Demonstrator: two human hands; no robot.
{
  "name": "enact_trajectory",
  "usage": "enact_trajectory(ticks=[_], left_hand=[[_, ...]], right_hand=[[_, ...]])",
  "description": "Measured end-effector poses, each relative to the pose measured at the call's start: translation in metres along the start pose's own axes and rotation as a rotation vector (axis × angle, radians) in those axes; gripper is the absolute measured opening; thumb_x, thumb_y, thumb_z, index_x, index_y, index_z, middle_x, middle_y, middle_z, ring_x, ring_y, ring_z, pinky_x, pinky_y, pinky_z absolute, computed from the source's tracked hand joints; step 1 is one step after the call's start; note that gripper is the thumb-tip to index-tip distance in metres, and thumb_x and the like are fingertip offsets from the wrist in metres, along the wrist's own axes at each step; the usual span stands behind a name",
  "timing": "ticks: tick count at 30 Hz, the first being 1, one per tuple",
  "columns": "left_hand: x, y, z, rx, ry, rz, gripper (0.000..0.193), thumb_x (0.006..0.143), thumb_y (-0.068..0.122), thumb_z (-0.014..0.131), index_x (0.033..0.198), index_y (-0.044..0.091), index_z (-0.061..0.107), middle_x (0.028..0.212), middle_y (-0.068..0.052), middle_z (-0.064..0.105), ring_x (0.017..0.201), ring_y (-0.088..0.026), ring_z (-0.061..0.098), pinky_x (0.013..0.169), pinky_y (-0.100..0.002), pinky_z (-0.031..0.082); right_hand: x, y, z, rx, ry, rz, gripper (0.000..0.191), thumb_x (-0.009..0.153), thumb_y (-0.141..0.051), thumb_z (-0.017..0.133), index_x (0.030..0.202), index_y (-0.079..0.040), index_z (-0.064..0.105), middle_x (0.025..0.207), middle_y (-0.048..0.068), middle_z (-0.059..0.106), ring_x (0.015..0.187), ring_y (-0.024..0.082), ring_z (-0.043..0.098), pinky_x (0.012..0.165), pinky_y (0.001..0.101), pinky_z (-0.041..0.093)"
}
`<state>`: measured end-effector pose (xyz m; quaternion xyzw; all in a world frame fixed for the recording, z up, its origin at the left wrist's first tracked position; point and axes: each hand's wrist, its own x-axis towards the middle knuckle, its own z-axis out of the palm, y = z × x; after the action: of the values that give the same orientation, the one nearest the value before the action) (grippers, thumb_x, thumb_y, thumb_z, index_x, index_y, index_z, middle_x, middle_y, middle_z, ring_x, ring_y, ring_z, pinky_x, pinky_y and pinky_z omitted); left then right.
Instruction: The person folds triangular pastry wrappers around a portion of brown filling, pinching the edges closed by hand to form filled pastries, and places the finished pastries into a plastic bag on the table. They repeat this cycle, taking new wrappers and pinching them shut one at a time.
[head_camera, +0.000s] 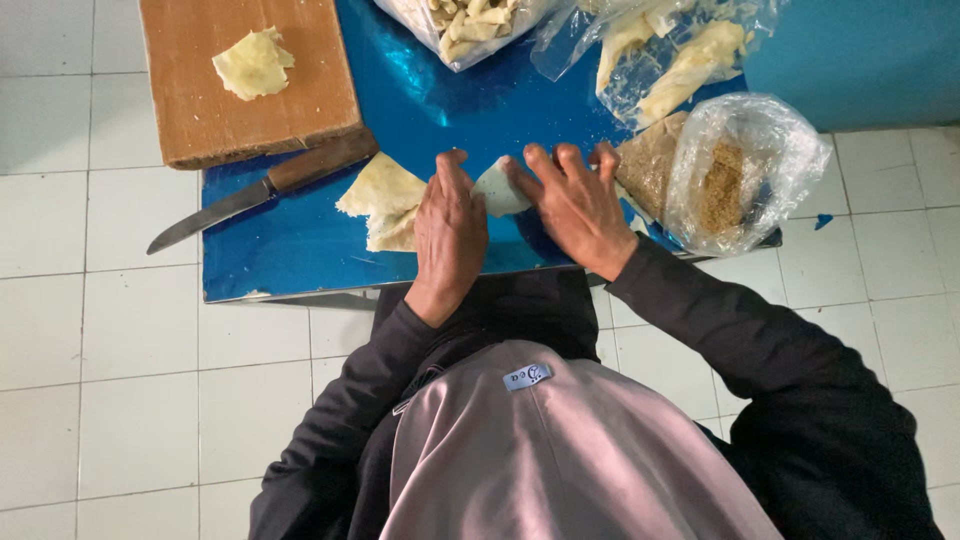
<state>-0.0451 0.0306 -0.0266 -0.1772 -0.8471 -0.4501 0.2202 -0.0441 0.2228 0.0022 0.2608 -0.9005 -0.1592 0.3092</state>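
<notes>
My left hand (450, 232) and my right hand (577, 203) meet over a low blue table (290, 245), both gripping a pale folded wrapper piece (498, 188) between their fingertips. Just left of my left hand lies a small pile of yellowish folded wrappers (382, 200). My right hand rests beside a clear bag of brown crumbly filling (735, 175).
A wooden cutting board (200, 110) with one pale wrapper sheet (254, 63) sits at the table's far left. A knife (262, 190) with a wooden handle lies along the board's near edge. Clear bags of pale wrappers (672, 50) and cut pieces (468, 22) lie at the back. White floor tiles surround the table.
</notes>
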Motion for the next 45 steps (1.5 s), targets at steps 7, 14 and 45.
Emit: enact_trajectory(ticks=[7, 14, 45], left_hand=[[0.001, 0.000, -0.001, -0.001, -0.033, -0.052, 0.052, 0.089, -0.007, 0.063, 0.136, -0.002, 0.042, 0.100, -0.019, 0.061, 0.095, -0.041, 0.064, 0.079, -0.049, 0.050], [0.001, 0.001, -0.003, -0.009, -0.016, -0.035, 0.052, 0.089, -0.007, 0.064, 0.136, -0.003, 0.041, 0.100, -0.020, 0.061, 0.096, -0.041, 0.064, 0.080, -0.049, 0.051], [0.001, -0.002, 0.001, -0.160, 0.021, -0.064, 0.049, 0.090, -0.014, 0.065, 0.134, -0.003, 0.048, 0.090, -0.007, 0.062, 0.068, -0.015, 0.061, 0.068, -0.029, 0.053]], right_hand=[[0.004, 0.004, 0.005, 0.489, -0.088, 0.158, 0.043, 0.102, -0.010, 0.062, 0.133, -0.037, 0.072, 0.114, 0.001, 0.045, 0.105, 0.026, 0.040, 0.085, 0.0445, 0.029], [-0.007, -0.009, -0.001, 0.375, -0.088, 0.089, 0.052, 0.094, -0.005, 0.058, 0.132, -0.034, 0.078, 0.109, 0.000, 0.043, 0.099, 0.025, 0.040, 0.080, 0.0438, 0.029], [-0.104, 0.121, -0.046, 0.293, -0.312, 0.588, 0.007, 0.103, -0.016, 0.075, 0.096, -0.015, 0.075, 0.081, 0.004, 0.072, 0.074, 0.023, 0.063, 0.093, 0.0509, 0.034]])
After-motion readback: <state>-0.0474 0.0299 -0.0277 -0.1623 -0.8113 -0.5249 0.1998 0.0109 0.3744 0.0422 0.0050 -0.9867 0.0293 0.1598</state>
